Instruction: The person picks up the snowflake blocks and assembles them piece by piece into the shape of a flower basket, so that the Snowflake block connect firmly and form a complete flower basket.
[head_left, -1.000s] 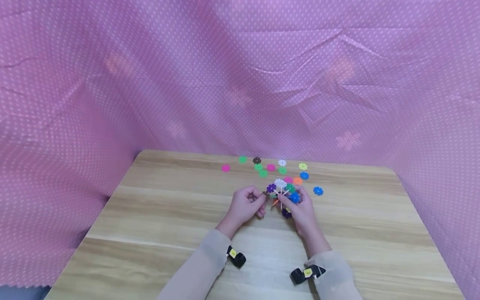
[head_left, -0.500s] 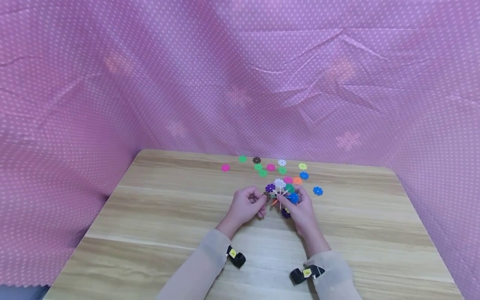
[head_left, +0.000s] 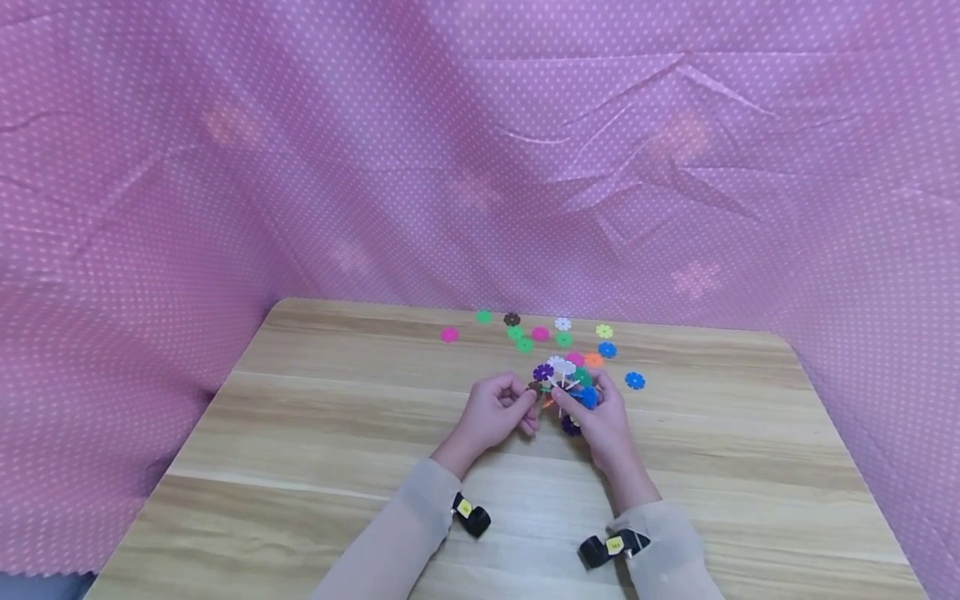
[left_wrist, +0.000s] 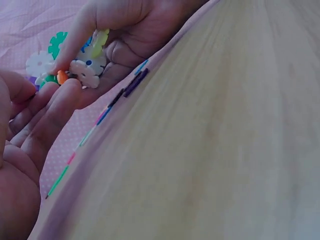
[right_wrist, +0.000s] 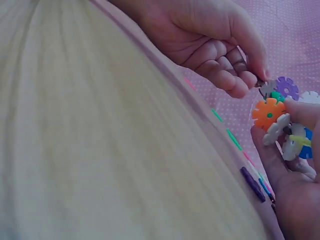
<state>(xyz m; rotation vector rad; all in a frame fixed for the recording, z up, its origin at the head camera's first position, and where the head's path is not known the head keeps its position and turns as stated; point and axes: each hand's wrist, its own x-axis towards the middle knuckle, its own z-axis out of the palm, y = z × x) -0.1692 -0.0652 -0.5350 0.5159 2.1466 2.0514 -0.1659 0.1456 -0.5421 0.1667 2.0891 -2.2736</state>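
My right hand (head_left: 606,417) grips a cluster of joined plastic snowflake discs. In the head view a purple disc (head_left: 543,372), a green disc (head_left: 582,377) and a blue disc (head_left: 588,398) stick out of it. The right wrist view shows an orange disc (right_wrist: 269,113) and several white ones around the middle. At the cluster's left side, my left hand (head_left: 491,412) pinches a brown disc (head_left: 534,387) between thumb and forefinger. This disc touches or nearly touches the cluster; the exact joint is hidden by fingers.
Loose snowflake discs lie scattered behind the hands, among them a pink one (head_left: 449,334), a yellow one (head_left: 604,331) and a blue one (head_left: 635,381). They rest on a wooden table (head_left: 330,400). A pink dotted cloth (head_left: 450,167) hangs around its back and sides.
My left hand has edged slightly right, towards the cluster. The cluster has turned a little in my right hand, so its blue and white discs show at another angle.
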